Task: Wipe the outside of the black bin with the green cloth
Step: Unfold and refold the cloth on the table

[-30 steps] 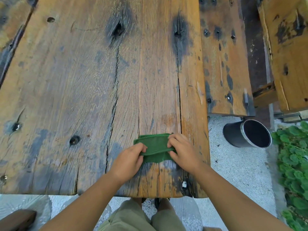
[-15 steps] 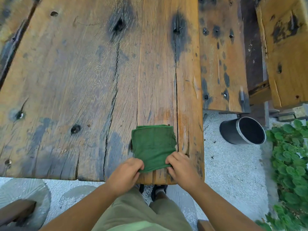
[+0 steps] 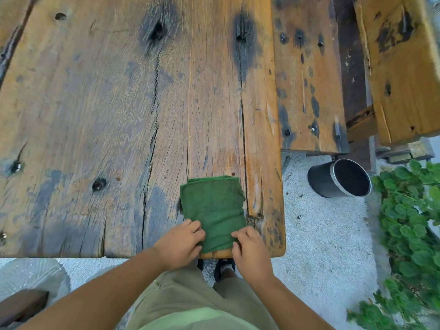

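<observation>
A folded green cloth (image 3: 213, 206) lies flat on the wooden table (image 3: 107, 115) near its front right corner. My left hand (image 3: 178, 246) pinches the cloth's near left corner, and my right hand (image 3: 250, 251) pinches its near right corner, both at the table's front edge. The black bin (image 3: 326, 181), round with a silver rim, stands on the pale gravel ground to the right of the table, well apart from both hands. Its dark inside faces the camera.
A wooden bench (image 3: 307, 75) runs along the table's right side, with another plank seat (image 3: 404, 67) beyond it. Green leafy plants (image 3: 409, 222) grow at the right edge, close to the bin. A dark wooden piece (image 3: 21, 306) lies at bottom left.
The cloth went from a narrow folded strip to a wider flat rectangle, and both hands drew back to its near edge at the table's front.
</observation>
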The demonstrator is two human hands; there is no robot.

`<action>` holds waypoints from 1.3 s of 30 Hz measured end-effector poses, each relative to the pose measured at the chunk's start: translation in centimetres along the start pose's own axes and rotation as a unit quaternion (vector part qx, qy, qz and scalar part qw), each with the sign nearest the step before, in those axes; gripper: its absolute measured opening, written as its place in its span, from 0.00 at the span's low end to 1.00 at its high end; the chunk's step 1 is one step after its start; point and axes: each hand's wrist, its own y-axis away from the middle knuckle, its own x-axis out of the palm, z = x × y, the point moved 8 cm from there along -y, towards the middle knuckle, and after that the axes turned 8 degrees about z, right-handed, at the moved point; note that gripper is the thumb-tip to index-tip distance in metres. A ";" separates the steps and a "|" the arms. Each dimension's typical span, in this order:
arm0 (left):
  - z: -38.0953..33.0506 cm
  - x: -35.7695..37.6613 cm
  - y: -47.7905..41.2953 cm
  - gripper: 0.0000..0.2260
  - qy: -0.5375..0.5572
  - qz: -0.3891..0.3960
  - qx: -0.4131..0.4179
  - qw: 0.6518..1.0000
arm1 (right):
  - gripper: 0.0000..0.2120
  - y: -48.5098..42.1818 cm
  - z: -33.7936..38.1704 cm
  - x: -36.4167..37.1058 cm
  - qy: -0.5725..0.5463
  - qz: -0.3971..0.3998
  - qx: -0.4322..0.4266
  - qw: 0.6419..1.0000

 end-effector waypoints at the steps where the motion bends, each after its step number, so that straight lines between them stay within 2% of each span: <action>1: 0.5 -1.2 -0.7 0.08 0.036 0.004 -0.006 0.999 | 0.09 0.4 -0.5 0.0 -0.052 -0.013 0.048 0.997; 2: 0.9 -2.6 -1.6 0.06 0.064 -0.001 -0.014 0.998 | 0.06 0.7 -1.2 0.4 -0.105 -0.010 0.101 0.989; 4: 1.7 -5.6 -3.5 0.04 0.079 -0.043 -0.027 0.996 | 0.03 1.0 -2.2 2.4 -0.194 0.045 0.200 0.959; 5: 2.0 -7.2 -4.6 0.04 0.075 -0.076 -0.032 0.994 | 0.05 1.2 -2.6 3.7 -0.240 0.079 0.248 0.935; 7: 2.8 -9.7 -6.5 0.06 0.070 -0.133 -0.051 0.987 | 0.09 2.0 -2.9 6.2 -0.377 0.118 0.339 0.854; 9: 3.5 -11.1 -8.4 0.12 0.068 -0.140 -0.078 0.985 | 0.11 2.4 -3.0 7.2 -0.495 0.077 0.388 0.774; 11: 3.8 -11.2 -10.3 0.17 0.044 -0.105 -0.101 0.988 | 0.14 2.2 -3.7 7.0 -0.532 0.001 0.406 0.743; 14: 3.8 -11.0 -11.8 0.16 -0.013 -0.078 -0.105 0.991 | 0.17 1.6 -3.8 6.0 -0.485 -0.051 0.411 0.770; 18: 4.7 -10.5 -12.0 0.10 0.016 -0.071 -0.114 0.991 | 0.18 0.4 -3.2 5.1 -0.410 -0.065 0.406 0.814; 20: 5.2 -10.1 -11.6 0.09 0.042 -0.067 -0.117 0.990 | 0.16 -0.3 -2.9 3.9 -0.331 -0.068 0.389 0.857; 23: 6.6 -10.1 -10.1 0.07 0.101 -0.105 -0.133 0.980 | 0.17 -1.2 -3.0 1.7 -0.241 -0.083 0.352 0.901; 28: 10.3 -9.4 -6.7 0.04 0.155 -0.151 -0.198 0.956 | 0.15 -4.5 -3.8 -2.6 -0.185 -0.087 0.275 0.939; 30: 11.5 -8.6 -5.6 0.06 0.211 -0.165 -0.231 0.935 | 0.13 -6.6 -3.6 -4.7 -0.175 -0.100 0.242 0.949; 34: 12.7 -8.1 -4.7 0.10 0.347 -0.230 -0.258 0.872 | 0.12 -10.8 -3.2 -7.6 -0.167 -0.109 0.213 0.957; 37: 12.6 -8.5 -4.8 0.10 0.402 -0.264 -0.258 0.838 | 0.09 -13.0 -2.9 -9.3 -0.158 -0.115 0.198 0.960; 39: 12.5 -8.9 -4.7 0.09 0.409 -0.273 -0.266 0.829 | 0.06 -13.4 -2.6 -10.3 -0.133 -0.117 0.184 0.967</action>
